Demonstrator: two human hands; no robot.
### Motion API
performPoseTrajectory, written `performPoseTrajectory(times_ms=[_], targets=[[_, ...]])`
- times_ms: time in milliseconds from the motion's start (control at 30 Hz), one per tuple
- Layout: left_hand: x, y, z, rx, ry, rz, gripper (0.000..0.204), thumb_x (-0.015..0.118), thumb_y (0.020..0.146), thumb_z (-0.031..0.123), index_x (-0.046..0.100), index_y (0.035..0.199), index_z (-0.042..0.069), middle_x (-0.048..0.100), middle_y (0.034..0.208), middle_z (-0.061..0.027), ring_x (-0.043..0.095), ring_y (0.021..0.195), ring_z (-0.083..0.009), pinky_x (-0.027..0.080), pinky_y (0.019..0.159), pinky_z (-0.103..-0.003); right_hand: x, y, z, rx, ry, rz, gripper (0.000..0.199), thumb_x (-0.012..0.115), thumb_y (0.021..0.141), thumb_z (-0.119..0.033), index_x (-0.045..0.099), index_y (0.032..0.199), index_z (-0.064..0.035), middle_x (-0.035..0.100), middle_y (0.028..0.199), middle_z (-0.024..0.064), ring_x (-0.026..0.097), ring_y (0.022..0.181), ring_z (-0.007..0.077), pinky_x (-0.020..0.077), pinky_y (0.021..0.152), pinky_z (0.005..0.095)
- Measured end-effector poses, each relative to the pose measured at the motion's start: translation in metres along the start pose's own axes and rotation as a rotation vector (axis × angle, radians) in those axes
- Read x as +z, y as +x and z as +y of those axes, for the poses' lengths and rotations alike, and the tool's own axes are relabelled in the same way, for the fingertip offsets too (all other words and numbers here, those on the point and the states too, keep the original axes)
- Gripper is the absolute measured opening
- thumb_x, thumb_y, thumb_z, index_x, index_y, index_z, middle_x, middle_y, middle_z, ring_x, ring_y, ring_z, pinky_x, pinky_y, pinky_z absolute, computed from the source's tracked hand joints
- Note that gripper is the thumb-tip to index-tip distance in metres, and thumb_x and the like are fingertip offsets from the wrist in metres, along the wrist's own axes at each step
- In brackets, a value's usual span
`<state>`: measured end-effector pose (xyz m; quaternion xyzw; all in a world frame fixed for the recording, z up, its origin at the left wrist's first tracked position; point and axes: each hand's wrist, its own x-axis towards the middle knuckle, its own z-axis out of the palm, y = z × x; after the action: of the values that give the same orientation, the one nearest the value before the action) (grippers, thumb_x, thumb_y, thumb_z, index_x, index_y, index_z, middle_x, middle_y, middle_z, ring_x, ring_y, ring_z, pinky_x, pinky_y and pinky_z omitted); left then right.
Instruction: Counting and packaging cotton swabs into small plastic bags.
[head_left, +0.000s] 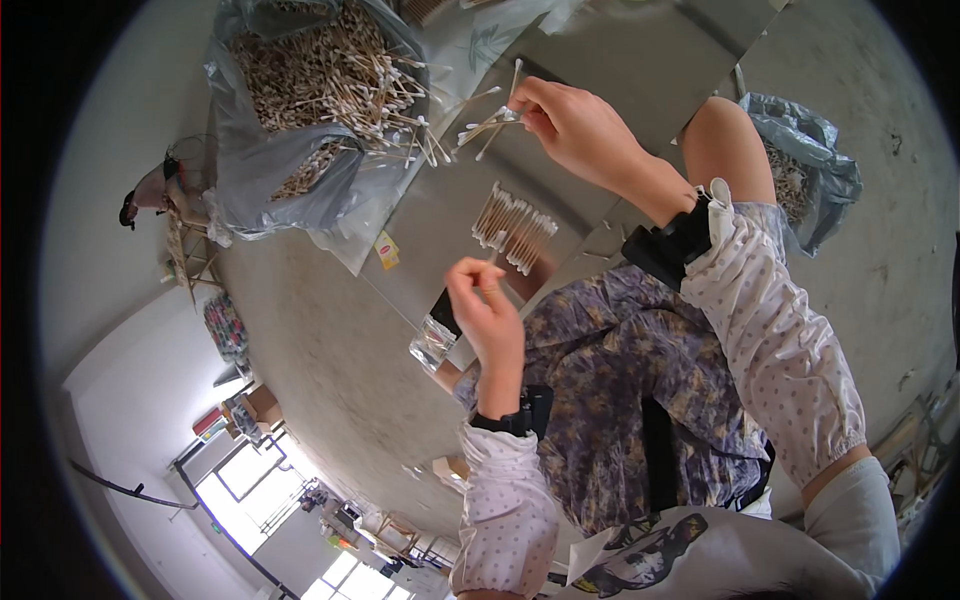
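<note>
My right hand [585,130] is closed at the table's far side, its fingertips pinching several cotton swabs [490,124] that point in different directions. Nearer to me, my left hand [486,315] has its fingers bent together around what looks like a single cotton swab [496,246]. Just beyond the left fingertips, a row of cotton swabs [512,222] lies side by side on the grey table [430,205]. At the far left, a big grey plastic bag [265,160] lies open, heaped with loose swabs [330,75], some spilling over its right edge.
A small yellow packet [387,250] rests near the table's left edge. Close to my left wrist sits a clear-wrapped packet [432,343]. Another plastic bag [825,180] of swabs stands beyond my right knee [728,150]. A person [155,192] is in the background at left.
</note>
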<state>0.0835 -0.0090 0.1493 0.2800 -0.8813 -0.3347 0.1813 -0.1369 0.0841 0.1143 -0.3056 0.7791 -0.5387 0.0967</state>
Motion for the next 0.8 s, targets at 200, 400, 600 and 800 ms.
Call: performPoseTrajectory(times_ms=[200,400,600,800], targets=[[0.026,-0.027,0.022,0.158,0.162,-0.108,0.006,0.064,0.093,0.004,0.058,0.094,0.003,0.062,0.088,-0.0092,0.058,0.083,-0.0266,0.047,0.076,-0.037,0.002,0.000,-0.003,-0.011,0.010,-0.013,0.015,0.055,0.092,-0.008,0.060,0.106,-0.0046,0.070,0.099,0.0147,0.066,0.089,0.0368,0.0518,0.074,0.0455],[0.036,-0.031,0.021,0.158,0.270,0.029,0.006,0.071,0.087,0.007,0.066,0.091,0.006,0.063,0.085,-0.0054,0.057,0.083,-0.0255,0.045,0.076,-0.037,0.001,-0.001,-0.003,-0.003,0.006,-0.017,0.015,0.055,0.092,-0.007,0.059,0.106,-0.0044,0.070,0.099,0.0148,0.066,0.090,0.0370,0.0520,0.075,0.0456],[0.036,-0.025,0.013,0.153,0.347,0.074,0.010,0.075,0.083,0.012,0.068,0.088,0.009,0.058,0.093,-0.0031,0.054,0.093,-0.0258,0.042,0.085,-0.040,0.004,-0.001,-0.002,-0.017,0.004,0.001,0.016,0.055,0.092,-0.007,0.060,0.107,-0.0044,0.070,0.099,0.0151,0.066,0.089,0.0372,0.0519,0.074,0.0454],[0.043,-0.005,0.005,0.086,0.364,0.112,0.028,0.075,0.080,0.019,0.064,0.103,0.009,0.057,0.103,-0.0069,0.051,0.105,-0.0311,0.035,0.097,-0.049,-0.012,-0.002,-0.006,0.031,-0.021,-0.014,0.016,0.056,0.091,-0.007,0.060,0.106,-0.0041,0.070,0.097,0.0154,0.066,0.087,0.0374,0.0518,0.073,0.0455]])
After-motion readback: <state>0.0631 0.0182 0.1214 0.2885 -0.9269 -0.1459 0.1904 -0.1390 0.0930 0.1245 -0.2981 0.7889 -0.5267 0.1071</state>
